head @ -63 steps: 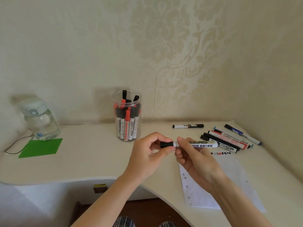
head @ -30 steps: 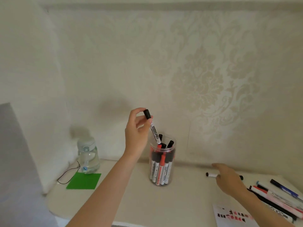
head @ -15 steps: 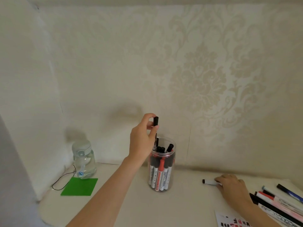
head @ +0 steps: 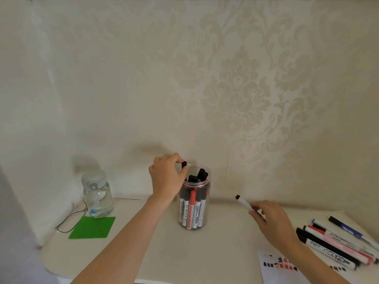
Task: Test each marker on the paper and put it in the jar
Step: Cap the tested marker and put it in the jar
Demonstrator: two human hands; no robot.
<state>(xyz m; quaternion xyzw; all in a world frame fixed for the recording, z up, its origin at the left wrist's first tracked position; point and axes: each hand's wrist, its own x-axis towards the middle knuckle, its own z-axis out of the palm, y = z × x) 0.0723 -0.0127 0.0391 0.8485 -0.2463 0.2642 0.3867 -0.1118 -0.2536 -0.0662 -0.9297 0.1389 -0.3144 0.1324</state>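
**Entry: tested marker at jar rim; next marker in hand**

- Left hand [head: 167,177]: you pinch the black cap end of a tested marker [head: 184,164] between thumb and fingertips. Most of its barrel sits below the rim, inside the jar [head: 194,201].
- Jar: clear plastic, upright on the table [head: 164,253], packed with black and red markers standing cap-up.
- Right hand [head: 270,220]: your fingers curl round the next marker [head: 243,202], lifted off the table, its capped end pointing up and left.
- Untested markers [head: 332,242]: a loose row at the table's right edge, just beside your right forearm.
- Paper [head: 274,269]: lower right, bearing red and black test strokes.
- Also present: water bottle [head: 96,193], green square [head: 92,227], thin black cord [head: 70,219], all well left of the jar.

Handling note, as judgement: the jar looks crowded, so steer the barrel into a gap between caps rather than pressing down on them. Keep the marker near vertical, then ease your pinch and let it settle. Avoid knocking the rim sideways; the jar is light and tall. Bring the right hand's marker to the paper only once the left is free to pull the cap.
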